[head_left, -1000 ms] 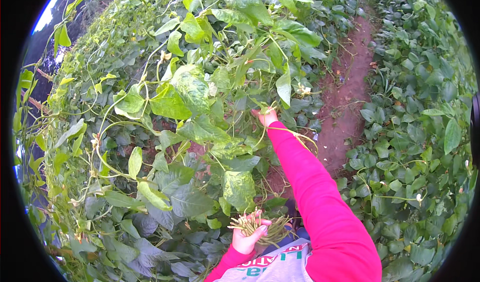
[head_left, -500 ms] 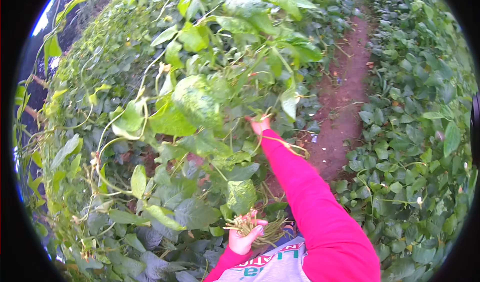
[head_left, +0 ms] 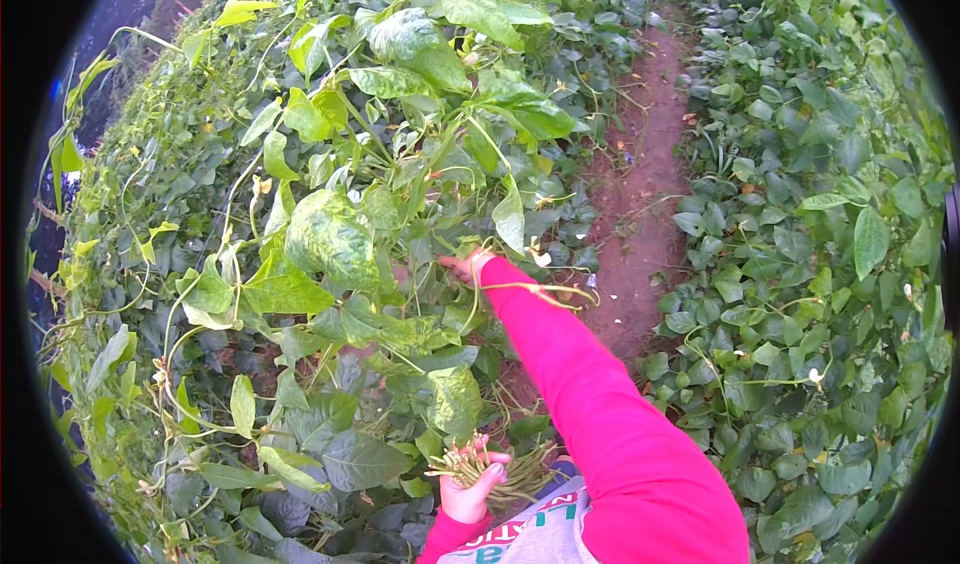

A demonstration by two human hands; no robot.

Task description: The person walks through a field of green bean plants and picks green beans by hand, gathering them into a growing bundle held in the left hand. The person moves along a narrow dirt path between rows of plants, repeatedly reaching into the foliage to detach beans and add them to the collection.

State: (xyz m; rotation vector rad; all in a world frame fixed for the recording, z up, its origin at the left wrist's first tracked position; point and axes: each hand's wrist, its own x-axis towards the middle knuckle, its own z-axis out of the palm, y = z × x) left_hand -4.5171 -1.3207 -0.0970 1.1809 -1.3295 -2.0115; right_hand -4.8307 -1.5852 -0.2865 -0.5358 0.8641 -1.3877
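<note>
Close to my body, my left hand [head_left: 468,497] is closed around a bunch of thin green bean pods [head_left: 522,478], their ends sticking out past the fingers and thumb. My right hand [head_left: 471,264] is stretched forward into the bean plants [head_left: 385,309], among leaves and stems. One finger shows pointing left; leaves cover the rest, so whether it grips anything is hidden. A yellowish-green vine [head_left: 550,291] curls across the pink sleeve just behind the right wrist. Large mottled leaves [head_left: 330,236] hang left of this hand.
A reddish dirt path [head_left: 640,204] runs away from me, right of my outstretched arm. Dense leafy rows [head_left: 790,264] stand along its right side. Tall twining stems [head_left: 175,354] rise at the left, and small pale scraps lie at the path's edge.
The view has shifted, so the plants and path appear farther left. My right hand is still among the leaves, its fingers pointing more to the left. My left hand keeps the bean pods.
</note>
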